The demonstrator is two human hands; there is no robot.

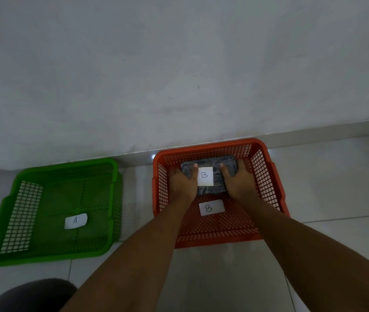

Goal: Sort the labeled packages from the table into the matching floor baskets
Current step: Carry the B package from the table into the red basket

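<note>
A dark wrapped package (209, 164) with a white label marked B lies low inside the orange basket (267, 176), near its far wall. My left hand (182, 182) grips the package's left side and my right hand (238, 180) grips its right side, thumbs on top. A white card marked B (211, 207) lies on the orange basket's floor, just in front of the package. To the left stands a green basket (21, 212) with a white card marked A (75, 220) on its floor and no package in it.
Both baskets stand on pale floor tiles against a grey wall (179, 75) with a low skirting. A dark rounded shape (28, 293), perhaps my knee, fills the bottom left corner. The table is out of view.
</note>
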